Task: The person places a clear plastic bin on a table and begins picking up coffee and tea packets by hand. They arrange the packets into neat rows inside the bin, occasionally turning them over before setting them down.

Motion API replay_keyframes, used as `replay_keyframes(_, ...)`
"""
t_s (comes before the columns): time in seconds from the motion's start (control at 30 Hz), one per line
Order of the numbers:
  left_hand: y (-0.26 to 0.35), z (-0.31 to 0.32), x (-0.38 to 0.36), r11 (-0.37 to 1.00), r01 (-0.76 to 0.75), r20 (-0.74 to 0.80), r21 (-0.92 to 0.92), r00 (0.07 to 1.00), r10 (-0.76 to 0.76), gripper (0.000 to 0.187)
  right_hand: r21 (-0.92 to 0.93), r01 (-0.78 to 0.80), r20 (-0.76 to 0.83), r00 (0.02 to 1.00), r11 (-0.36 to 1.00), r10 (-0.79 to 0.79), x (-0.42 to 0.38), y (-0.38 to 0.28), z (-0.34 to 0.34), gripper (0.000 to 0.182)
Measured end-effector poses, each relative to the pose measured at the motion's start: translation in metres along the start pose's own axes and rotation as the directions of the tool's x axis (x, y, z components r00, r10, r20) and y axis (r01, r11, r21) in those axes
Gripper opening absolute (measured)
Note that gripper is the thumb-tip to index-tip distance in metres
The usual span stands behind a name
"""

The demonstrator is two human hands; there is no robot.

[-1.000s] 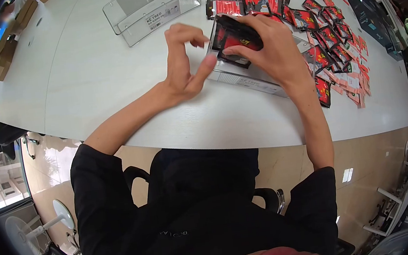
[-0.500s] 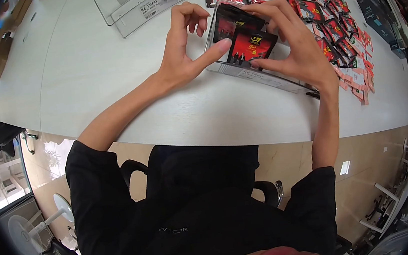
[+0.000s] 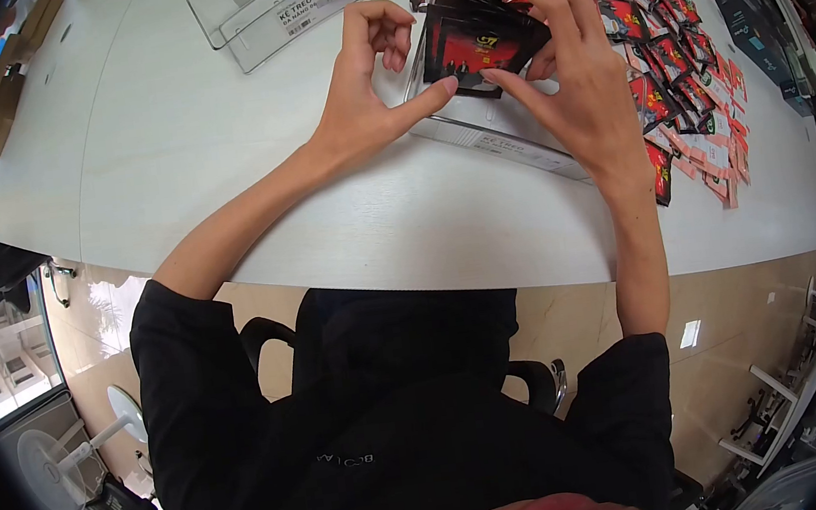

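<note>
A bunch of black-and-red coffee sachets (image 3: 475, 51) stands fanned at the left end of a clear plastic box (image 3: 516, 142). My right hand (image 3: 573, 70) grips the bunch from the right, thumb on the front sachet and fingers behind. My left hand (image 3: 364, 89) is at the box's left end. Its thumb reaches the lower left edge of the front sachet, while its fingers curl loosely, apart from the thumb, with nothing held between them. The lower edges of the sachets behind the front one are hidden.
A second clear plastic box (image 3: 300, 15) with a white label lies at the back left. Loose sachets (image 3: 673, 59) and pink-red stick packs (image 3: 719, 154) spread over the right of the white table (image 3: 325, 234). A long dark box (image 3: 738, 16) lies along the far right.
The sachets in the box are now more upright and gathered into one fanned bunch. My right hand has shifted left with them; my left hand has barely moved.
</note>
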State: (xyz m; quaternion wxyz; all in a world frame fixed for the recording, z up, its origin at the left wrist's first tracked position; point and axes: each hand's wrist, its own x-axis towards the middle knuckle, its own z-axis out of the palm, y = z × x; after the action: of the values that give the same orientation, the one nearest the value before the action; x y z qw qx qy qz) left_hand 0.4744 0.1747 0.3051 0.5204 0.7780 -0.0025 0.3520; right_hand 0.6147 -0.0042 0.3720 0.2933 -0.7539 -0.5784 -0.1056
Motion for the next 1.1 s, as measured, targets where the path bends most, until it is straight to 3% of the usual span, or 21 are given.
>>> replay_keyframes(0.07,0.002,0.0,0.001,0.998,0.054,0.002,-0.024,0.999,-0.054,0.066,-0.012,-0.012,0.011,1.0,1.0,0.012,0.0,-0.001,0.002,0.07)
replay_keyframes(0.13,0.003,-0.001,0.003,0.99,0.106,-0.009,-0.092,0.994,-0.107,0.058,0.175,0.038,-0.031,0.999,0.984,-0.033,0.0,0.001,0.006,0.071)
replay_keyframes(0.27,0.0,-0.002,0.002,0.974,0.185,0.06,-0.129,0.982,-0.179,0.05,0.238,0.121,-0.013,0.993,0.964,-0.121,0.001,0.002,0.006,0.073)
replay_keyframes(0.37,0.0,-0.003,0.002,0.975,0.168,0.051,-0.146,0.986,-0.162,0.045,0.184,0.141,-0.063,0.989,0.973,-0.131,0.002,0.003,0.001,0.073)
replay_keyframes(0.43,0.001,-0.003,0.001,0.956,0.219,0.066,-0.193,0.976,-0.21,0.045,-0.01,0.105,-0.032,0.994,0.994,-0.105,0.003,0.002,-0.008,0.073)
replay_keyframes(0.57,0.004,-0.001,0.001,0.942,0.238,0.064,-0.238,0.971,-0.23,0.047,-0.008,0.116,-0.086,0.989,0.993,-0.116,0.001,0.005,-0.009,0.062)
replay_keyframes(0.63,0.005,0.0,0.001,0.931,0.261,0.05,-0.254,0.965,-0.257,0.048,0.236,0.051,0.108,0.991,0.971,-0.078,0.001,0.002,-0.013,0.037)
replay_keyframes(0.67,0.005,0.0,0.001,0.931,0.261,0.049,-0.254,0.965,-0.257,0.048,0.236,0.052,0.109,0.991,0.97,-0.079,0.0,0.002,-0.012,0.037)
replay_keyframes(0.73,0.004,-0.001,0.001,0.946,0.237,0.053,-0.22,0.972,-0.231,0.049,0.492,-0.048,0.304,0.945,0.869,-0.12,-0.001,0.002,-0.008,0.019)
replay_keyframes(0.77,0.004,-0.001,0.001,0.947,0.235,0.051,-0.22,0.972,-0.23,0.049,0.492,-0.045,0.303,0.945,0.869,-0.122,-0.002,0.001,-0.007,0.019)
replay_keyframes(0.83,0.005,0.0,0.001,0.942,0.233,0.042,-0.242,0.972,-0.229,0.048,0.447,-0.147,0.448,0.89,0.882,-0.079,-0.004,0.001,-0.005,0.028)
replay_keyframes(1.1,0.007,0.0,0.002,0.951,0.224,0.029,-0.214,0.974,-0.223,0.047,0.453,-0.028,0.311,0.942,0.891,-0.128,-0.004,0.0,0.0,0.032)
